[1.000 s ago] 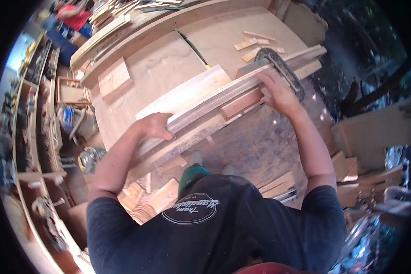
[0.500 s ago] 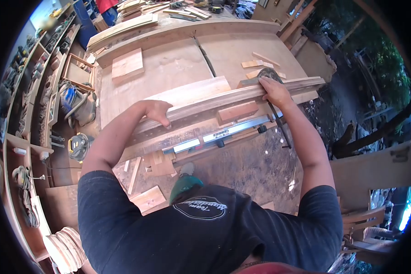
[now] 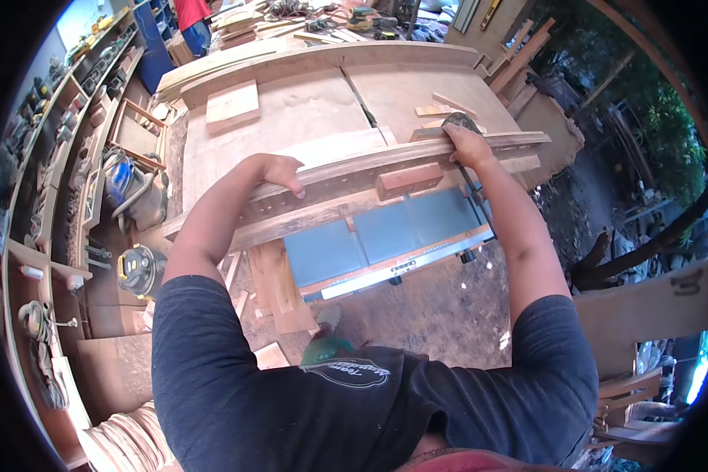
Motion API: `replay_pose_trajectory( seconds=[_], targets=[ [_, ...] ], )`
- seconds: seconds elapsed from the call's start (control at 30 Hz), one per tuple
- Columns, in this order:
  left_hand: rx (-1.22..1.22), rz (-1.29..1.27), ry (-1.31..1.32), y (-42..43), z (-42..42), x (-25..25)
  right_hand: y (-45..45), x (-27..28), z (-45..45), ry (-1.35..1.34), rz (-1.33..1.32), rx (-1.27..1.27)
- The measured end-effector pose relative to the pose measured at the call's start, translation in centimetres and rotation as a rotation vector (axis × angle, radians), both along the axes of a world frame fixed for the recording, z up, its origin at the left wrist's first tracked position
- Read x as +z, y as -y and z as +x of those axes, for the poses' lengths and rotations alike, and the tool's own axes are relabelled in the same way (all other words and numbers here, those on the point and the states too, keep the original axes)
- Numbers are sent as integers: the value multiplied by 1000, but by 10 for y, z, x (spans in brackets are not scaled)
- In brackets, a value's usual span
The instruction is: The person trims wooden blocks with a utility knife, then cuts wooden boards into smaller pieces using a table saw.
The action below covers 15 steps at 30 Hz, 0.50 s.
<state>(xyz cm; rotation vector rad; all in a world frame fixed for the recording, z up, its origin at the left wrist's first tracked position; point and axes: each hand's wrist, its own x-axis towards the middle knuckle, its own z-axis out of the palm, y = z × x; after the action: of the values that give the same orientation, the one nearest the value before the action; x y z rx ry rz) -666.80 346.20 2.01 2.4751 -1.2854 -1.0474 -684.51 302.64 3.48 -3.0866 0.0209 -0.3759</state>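
Observation:
A table saw sled, with a plywood base [image 3: 291, 110] split by a dark slot, has a thick laminated wooden fence [image 3: 346, 175] along its near side. My left hand [image 3: 282, 175] is wrapped over the fence's left part, thumb on the near face. Further right, my right hand [image 3: 468, 145] grips the fence beside a dark clamp [image 3: 459, 122] whose bar hangs down in front. A pale board [image 3: 334, 149] lies against the fence's far side. Between my hands, a reddish wood block [image 3: 409, 181] sticks out from the near face. Below lies the saw's blue-grey table [image 3: 385, 232].
A silver rail [image 3: 405, 267] borders the saw table. On the sled are a square wood block [image 3: 233, 108] and several offcuts [image 3: 436, 111]. Shop vacuums [image 3: 140, 269] and shelves stand at left. A person in red [image 3: 190, 14] is at the back.
The sled has slid away from me over the saw, with both hands still on its fence. Much more of the blue-grey saw table shows, and the view has shifted slightly.

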Motion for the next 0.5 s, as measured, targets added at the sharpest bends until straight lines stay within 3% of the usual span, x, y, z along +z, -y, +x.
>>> replay_pose_trajectory(
  seconds=[0.23, 0.3, 0.43, 0.5],
  targets=[
    [42, 8, 78, 2, 0, -3, -1, -11, 13, -104, -117, -28],
    [52, 39, -83, 3, -7, 4, 4, -13, 24, -100, -143, -59],
    [33, -32, 102, 2, 11, -20, 5, -13, 28, -205, -179, -71],
    [34, -27, 50, 1, 2, -1, 5, -3, 30, -223, -184, -58]
  ],
)
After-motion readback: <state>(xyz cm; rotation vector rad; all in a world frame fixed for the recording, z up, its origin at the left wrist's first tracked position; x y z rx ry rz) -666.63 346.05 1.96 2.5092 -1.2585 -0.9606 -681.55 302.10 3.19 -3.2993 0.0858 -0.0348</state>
